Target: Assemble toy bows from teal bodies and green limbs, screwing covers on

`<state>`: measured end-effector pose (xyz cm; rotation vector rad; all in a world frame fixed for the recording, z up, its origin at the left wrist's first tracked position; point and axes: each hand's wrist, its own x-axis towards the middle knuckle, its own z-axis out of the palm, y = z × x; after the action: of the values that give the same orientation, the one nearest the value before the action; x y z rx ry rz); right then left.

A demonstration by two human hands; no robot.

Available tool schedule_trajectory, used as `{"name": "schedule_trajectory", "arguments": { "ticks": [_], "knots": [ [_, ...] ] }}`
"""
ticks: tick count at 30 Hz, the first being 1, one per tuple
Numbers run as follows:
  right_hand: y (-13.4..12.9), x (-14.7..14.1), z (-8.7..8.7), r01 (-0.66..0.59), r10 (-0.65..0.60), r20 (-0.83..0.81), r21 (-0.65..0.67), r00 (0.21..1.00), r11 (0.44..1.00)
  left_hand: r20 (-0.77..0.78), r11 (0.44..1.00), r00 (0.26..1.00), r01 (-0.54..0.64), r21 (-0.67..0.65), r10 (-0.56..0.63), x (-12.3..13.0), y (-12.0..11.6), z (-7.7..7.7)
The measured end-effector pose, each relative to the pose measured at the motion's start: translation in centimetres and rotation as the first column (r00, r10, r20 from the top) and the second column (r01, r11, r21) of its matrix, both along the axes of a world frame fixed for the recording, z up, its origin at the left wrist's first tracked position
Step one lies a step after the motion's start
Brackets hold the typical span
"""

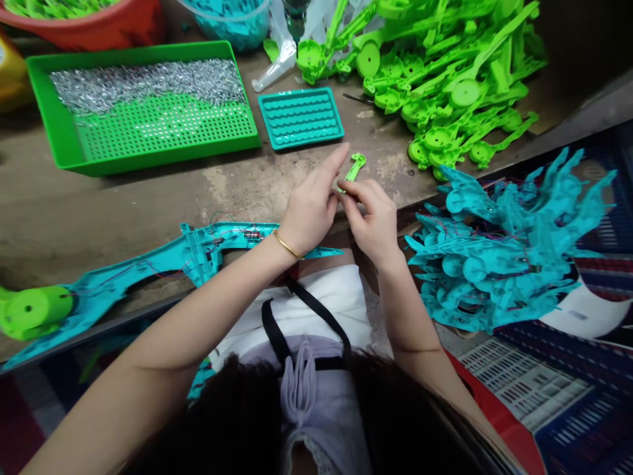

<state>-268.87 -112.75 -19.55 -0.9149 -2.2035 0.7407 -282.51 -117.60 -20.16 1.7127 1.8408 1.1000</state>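
A small lime-green plastic arm (355, 167) with a rounded end sticks up between my two hands, above the table's front edge. My right hand (372, 214) pinches its lower end between thumb and forefinger. My left hand (312, 206) meets it from the other side; its forefinger is stretched out, while its thumb is bent in at the lower end of the piece. The left hand's remaining fingers are mostly hidden. Below my left wrist lies a long turquoise plastic shell (148, 258) with thin wires and a green drum (37, 310) at its left end.
A green perforated tray (163, 142) holds many small silvery metal pieces. Beside it are a ridged teal tray (301, 119) and a powered driver's tip (297, 26). Lime-green parts (445, 86) heap at back right; turquoise shells (494, 251) pile at right. Red (119, 26) and clear (235, 26) tubs stand behind.
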Motion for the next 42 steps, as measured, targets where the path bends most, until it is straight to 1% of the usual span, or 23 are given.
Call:
{"name": "schedule_trajectory", "arguments": {
  "ticks": [3,5,9,11,13,15,19,21,25,28,32,37,40,42],
  "knots": [
    [0.1,-0.1,-0.1,-0.016,0.016,0.059,0.004,0.998,1.000,-0.069,0.998,0.998,0.009,-0.056,-0.013,0.1,-0.2,0.2],
    [0.2,0.0,-0.1,-0.044,0.045,0.067,-0.012,0.997,0.999,-0.097,0.996,0.995,0.023,-0.087,-0.031,0.2,-0.3,0.3],
    [0.3,0.2,-0.1,-0.084,0.086,0.061,-0.037,0.994,0.996,-0.133,0.994,0.987,0.081,-0.069,-0.090,0.0,-0.5,0.1],
    [0.1,0.3,-0.3,-0.067,0.069,0.060,-0.036,0.996,0.997,-0.150,0.995,0.984,0.092,-0.030,-0.096,-0.1,-0.5,0.0],
    [-0.3,0.3,-0.6,-0.039,0.040,0.032,-0.028,0.999,0.999,-0.166,0.998,0.984,0.067,0.000,-0.066,-0.3,-0.6,0.0],
    [-0.7,0.4,-1.1,-0.008,0.008,-0.007,-0.022,1.000,1.000,-0.200,0.999,0.979,0.043,-0.024,-0.046,-0.5,-0.9,0.1],
    [-1.6,0.7,-2.1,0.034,-0.036,-0.071,-0.028,0.997,0.999,-0.298,0.990,0.951,0.044,-0.135,-0.083,-0.8,-1.7,0.2],
    [-1.9,0.7,-2.5,0.046,-0.049,-0.081,-0.039,0.996,0.998,-0.313,0.990,0.947,0.031,-0.138,-0.074,-0.9,-2.0,0.1],
    [-2.0,0.4,-2.9,0.102,-0.106,-0.070,-0.068,0.992,0.992,-0.272,0.994,0.961,0.018,-0.108,-0.047,-1.0,-2.2,-0.2],
    [-2.1,0.0,-3.0,0.152,-0.156,-0.048,-0.074,0.987,0.986,-0.266,0.995,0.963,0.017,-0.099,-0.043,-1.0,-2.3,-0.2],
    [-2.2,-0.5,-3.1,0.182,-0.181,0.016,-0.040,0.983,0.983,-0.329,0.990,0.943,0.009,-0.138,-0.054,-1.0,-3.0,0.1],
    [-2.4,-0.8,-3.4,0.162,-0.163,0.095,0.017,0.982,0.987,-0.446,0.988,0.894,-0.017,-0.154,-0.054,-0.6,-4.2,0.3],
    [-2.3,-0.9,-3.4,0.137,-0.140,0.131,0.029,0.981,0.990,-0.518,0.991,0.855,-0.044,-0.124,-0.026,-0.5,-4.6,0.1],
    [-2.3,-0.9,-3.3,0.126,-0.129,0.150,0.033,0.980,0.991,-0.529,0.995,0.849,-0.060,-0.085,0.006,-0.4,-4.9,-0.1]
  ]
}}
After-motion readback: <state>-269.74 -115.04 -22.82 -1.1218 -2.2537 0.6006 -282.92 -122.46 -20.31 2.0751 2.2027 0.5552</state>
